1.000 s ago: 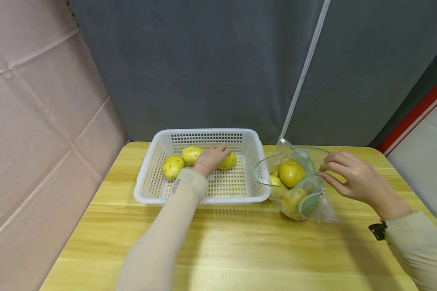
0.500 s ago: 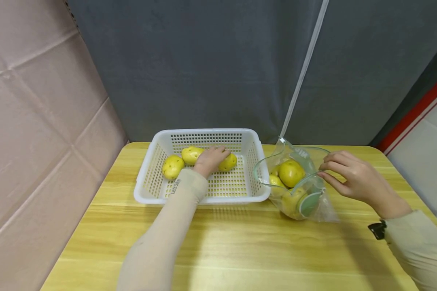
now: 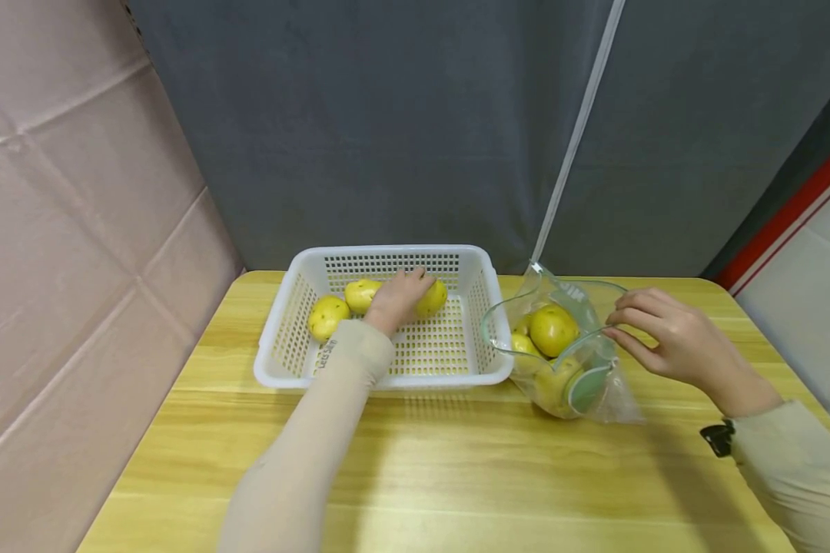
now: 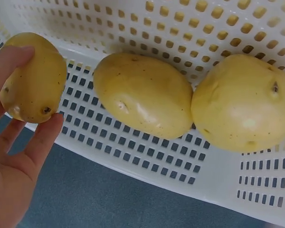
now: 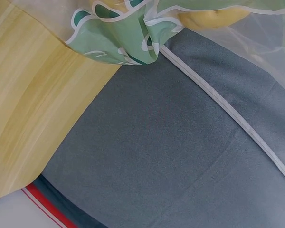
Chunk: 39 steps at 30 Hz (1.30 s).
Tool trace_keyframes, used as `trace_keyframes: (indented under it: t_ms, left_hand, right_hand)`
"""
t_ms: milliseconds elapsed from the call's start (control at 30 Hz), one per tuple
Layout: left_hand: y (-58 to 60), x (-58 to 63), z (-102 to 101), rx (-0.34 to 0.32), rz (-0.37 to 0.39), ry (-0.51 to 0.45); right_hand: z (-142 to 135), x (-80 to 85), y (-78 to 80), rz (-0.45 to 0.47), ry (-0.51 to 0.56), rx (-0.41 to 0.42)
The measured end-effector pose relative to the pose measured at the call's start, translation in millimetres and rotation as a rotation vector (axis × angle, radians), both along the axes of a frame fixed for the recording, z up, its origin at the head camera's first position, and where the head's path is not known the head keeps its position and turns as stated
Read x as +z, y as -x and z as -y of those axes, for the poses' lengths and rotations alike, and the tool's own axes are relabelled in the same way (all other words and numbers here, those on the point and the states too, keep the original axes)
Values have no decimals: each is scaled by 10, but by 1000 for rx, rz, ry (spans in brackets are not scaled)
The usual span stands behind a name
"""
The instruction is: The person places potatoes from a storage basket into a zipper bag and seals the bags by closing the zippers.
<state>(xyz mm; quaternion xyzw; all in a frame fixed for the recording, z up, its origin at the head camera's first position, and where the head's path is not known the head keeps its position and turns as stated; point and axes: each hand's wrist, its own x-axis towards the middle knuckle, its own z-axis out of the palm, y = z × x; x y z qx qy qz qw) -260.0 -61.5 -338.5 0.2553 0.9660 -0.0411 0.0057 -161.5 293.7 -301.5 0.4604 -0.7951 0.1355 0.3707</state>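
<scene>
In the white perforated basket (image 3: 422,382), my left hand (image 3: 396,299) grips a yellow potato (image 3: 434,298). The left wrist view shows the thumb over this potato (image 4: 38,80) and fingertips against its far side. Two more potatoes lie beside it, an oval one (image 4: 145,95) and a rounder one (image 4: 242,104), close together. To the right of the basket, my right hand (image 3: 678,338) pinches the green-edged mouth of a clear plastic bag (image 3: 591,388), spreading it. Inside the bag sit several potatoes (image 3: 553,330). The right wrist view catches the bag's green print (image 5: 118,42) but not the hand.
The basket and bag stand on a wooden table (image 3: 456,476), near its back edge. A dark grey curtain (image 3: 387,138) with a pale strip hangs behind. Pinkish fabric (image 3: 76,230) covers the left side; a red-edged white surface (image 3: 816,307) is on the right.
My left fingers have closed more around the potato, and hand and potato have shifted slightly to the left and back. The right hand and bag hold their place.
</scene>
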Motion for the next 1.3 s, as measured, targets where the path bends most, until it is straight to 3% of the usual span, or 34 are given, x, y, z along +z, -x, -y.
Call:
trace_keyframes:
  t_ms: [133, 367, 633, 800, 1000, 1300]
  left_hand:
    - [-8, 65, -22, 17, -34, -49]
    - [-32, 205, -96, 12, -190, -175]
    - [-138, 375, -232, 5, -285, -313]
    - [-209, 379, -298, -31, -369, -372]
    - [-289, 367, -383, -97, -464, -350]
    - [-418, 448, -516, -226, -525, -347]
  right_hand:
    - [1, -4, 1, 3, 0, -6]
    - [-1, -12, 0, 2, -4, -19]
    - [1, -19, 4, 3, 0, -19]
    - [7, -24, 6, 2, 1, -14]
    - [6, -26, 2, -2, -3, -23]
    - [7, -19, -2, -5, -5, -26]
